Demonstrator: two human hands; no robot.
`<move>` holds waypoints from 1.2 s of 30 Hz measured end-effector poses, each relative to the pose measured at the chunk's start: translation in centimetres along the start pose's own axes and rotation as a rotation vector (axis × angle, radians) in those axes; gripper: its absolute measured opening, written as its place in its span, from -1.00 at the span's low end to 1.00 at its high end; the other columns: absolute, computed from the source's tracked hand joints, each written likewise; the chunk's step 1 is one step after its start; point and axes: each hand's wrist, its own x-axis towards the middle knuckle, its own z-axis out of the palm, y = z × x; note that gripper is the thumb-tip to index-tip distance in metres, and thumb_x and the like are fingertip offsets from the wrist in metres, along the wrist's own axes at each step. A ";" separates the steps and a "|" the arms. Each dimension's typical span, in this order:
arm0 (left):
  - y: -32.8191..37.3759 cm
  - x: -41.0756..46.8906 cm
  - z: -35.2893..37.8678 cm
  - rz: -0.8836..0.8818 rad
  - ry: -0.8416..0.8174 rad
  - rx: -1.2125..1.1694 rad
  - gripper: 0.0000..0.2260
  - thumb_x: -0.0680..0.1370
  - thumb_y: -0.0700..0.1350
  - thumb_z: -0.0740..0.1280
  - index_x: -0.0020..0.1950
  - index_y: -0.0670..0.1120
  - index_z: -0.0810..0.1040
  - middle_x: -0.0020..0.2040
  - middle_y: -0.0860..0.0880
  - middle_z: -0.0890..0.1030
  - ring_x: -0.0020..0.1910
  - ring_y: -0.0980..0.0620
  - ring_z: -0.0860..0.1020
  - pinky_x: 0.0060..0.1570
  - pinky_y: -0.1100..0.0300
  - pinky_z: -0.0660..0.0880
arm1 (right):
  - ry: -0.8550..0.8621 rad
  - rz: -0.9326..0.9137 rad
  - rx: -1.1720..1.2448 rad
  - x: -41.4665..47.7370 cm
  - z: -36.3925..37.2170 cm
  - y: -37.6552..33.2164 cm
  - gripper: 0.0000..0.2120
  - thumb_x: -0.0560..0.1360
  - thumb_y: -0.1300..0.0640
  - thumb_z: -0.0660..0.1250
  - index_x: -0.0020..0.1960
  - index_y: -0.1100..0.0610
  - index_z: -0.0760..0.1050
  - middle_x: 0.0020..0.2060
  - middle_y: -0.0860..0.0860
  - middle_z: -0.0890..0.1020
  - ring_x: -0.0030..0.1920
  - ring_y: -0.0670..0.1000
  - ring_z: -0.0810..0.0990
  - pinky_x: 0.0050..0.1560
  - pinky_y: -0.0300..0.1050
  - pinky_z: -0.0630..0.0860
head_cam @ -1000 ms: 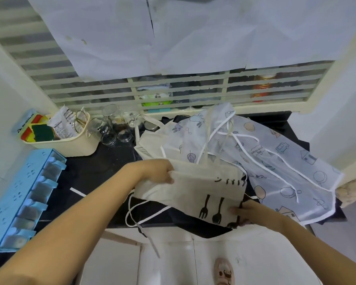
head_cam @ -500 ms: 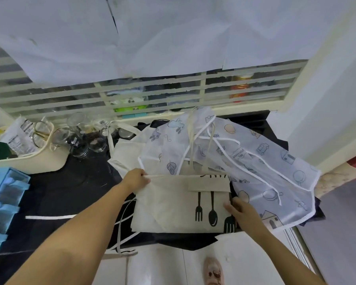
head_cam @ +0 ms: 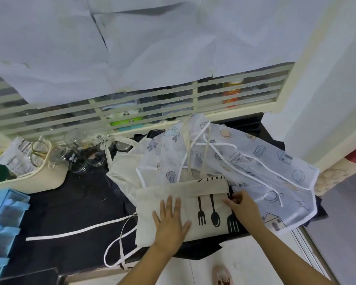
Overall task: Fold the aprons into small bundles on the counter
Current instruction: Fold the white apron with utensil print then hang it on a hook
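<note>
Your left hand point(head_cam: 171, 221) has let go of the top corner of the cream apron point(head_cam: 150, 198) and now presses flat on it, fingers straight. Your right hand point(head_cam: 244, 206) has moved up to the flap, its grip curled on that edge. One fold looks done, with more needed. The apron lies at the front of the counter point(head_cam: 70, 202), touching the printed apron point(head_cam: 265, 171).

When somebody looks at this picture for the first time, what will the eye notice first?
The beige cloth apron with black cutlery print, folded at the front of the black counter: the left hand presses flat on it, the right hand pinches its right edge. Behind it, to the right, sprawls a translucent white apron with cartoon drawings.
</note>
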 end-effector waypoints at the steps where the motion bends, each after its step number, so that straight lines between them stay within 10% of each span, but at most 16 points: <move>1: 0.1 -0.4 0.7 -0.026 -0.083 0.001 -0.35 0.48 0.30 0.07 0.41 -0.10 0.34 0.38 -0.15 0.40 0.34 -0.22 0.33 0.03 -0.27 0.48 | -0.033 0.013 0.012 -0.1 0.1 -0.3 -0.61 0.42 -0.07 0.46 0.06 0.09 0.36 -0.09 -0.03 0.53 -0.06 0.00 0.54 -0.26 -0.29 0.37; 4: 0.2 -0.5 0.2 -0.055 -0.162 -0.039 -0.14 0.46 0.44 -0.29 0.55 -0.13 0.05 0.55 -0.16 0.06 0.47 -0.25 0.11 0.23 -0.34 0.31 | -0.059 0.044 0.000 0.3 0.5 -1.3 -0.60 0.41 -0.04 0.48 0.03 0.21 0.44 -0.09 0.03 0.58 -0.09 0.04 0.57 -0.18 -0.15 0.51; 7: 0.7 -0.5 -0.8 -0.041 -0.231 -0.106 -0.08 0.42 0.48 -0.04 0.54 -0.05 -0.32 0.52 -0.11 -0.36 0.53 -0.21 -0.24 0.44 -0.24 -0.15 | -0.057 0.020 -0.020 0.2 0.7 -2.2 -0.70 0.40 -0.05 0.47 -0.08 0.18 0.56 -0.19 0.06 0.66 -0.17 0.06 0.63 -0.01 0.09 0.58; 13: 1.8 -2.4 -1.2 0.084 -0.203 -0.125 0.05 0.39 0.30 0.36 0.51 0.04 -0.39 0.55 -0.13 -0.28 0.53 -0.23 -0.22 0.44 -0.18 -0.20 | 0.014 -0.004 0.083 -1.5 0.7 -3.5 -0.70 0.42 0.08 0.45 -0.08 0.29 0.46 -0.20 0.18 0.57 -0.16 0.20 0.57 -0.03 0.16 0.54; 16: 2.8 -4.3 -0.9 0.141 -0.077 -0.122 0.21 0.19 0.31 0.50 0.51 -0.07 -0.23 0.53 -0.23 0.13 0.48 -0.27 0.19 0.39 -0.14 0.06 | -0.087 0.168 0.481 -3.5 0.5 -3.6 -0.83 0.53 0.22 0.32 0.09 0.26 0.49 -0.11 0.23 0.61 -0.10 0.25 0.61 -0.02 0.17 0.58; 19: 2.6 -5.7 -0.1 0.255 0.004 -0.238 0.05 0.40 0.01 0.48 0.51 0.03 -0.32 0.54 -0.10 -0.10 0.54 -0.10 -0.03 0.40 0.05 -0.30 | -0.131 0.417 0.945 -5.7 0.3 -3.0 -0.94 0.57 0.26 0.25 0.03 0.23 0.47 -0.16 0.21 0.60 -0.17 0.19 0.57 -0.15 0.09 0.53; 24: 0.1 -7.4 -0.3 0.306 0.160 -0.285 -0.08 0.20 -0.22 0.57 0.49 -0.12 0.22 0.41 -0.09 0.41 0.41 0.00 0.32 0.45 0.08 0.11 | -0.301 0.624 1.206 -10.3 2.6 -0.4 -0.81 0.59 0.19 0.22 0.08 0.29 0.51 -0.23 0.21 0.69 -0.22 0.19 0.68 -0.29 0.05 0.64; 32: -4.2 -11.4 3.6 0.235 0.023 -0.125 -0.27 0.43 -0.07 0.18 0.57 -0.01 -0.02 0.44 -0.10 0.36 0.36 -0.18 0.42 0.35 -0.01 0.21 | -0.448 0.679 1.003 -15.4 4.0 3.1 -0.85 0.53 0.35 0.26 0.09 0.34 0.48 -0.14 0.29 0.67 -0.21 0.18 0.69 -0.28 0.00 0.66; 36: -3.1 -11.6 3.3 0.198 -0.014 -0.238 -0.45 0.62 -0.14 0.11 0.57 -0.06 -0.03 0.56 -0.02 -0.06 0.56 -0.04 -0.05 0.44 0.23 -0.24 | -0.265 0.646 0.953 -13.9 3.1 2.9 -0.89 0.59 0.27 0.22 -0.02 0.29 0.49 -0.37 0.17 0.66 -0.43 0.06 0.65 -0.53 -0.22 0.54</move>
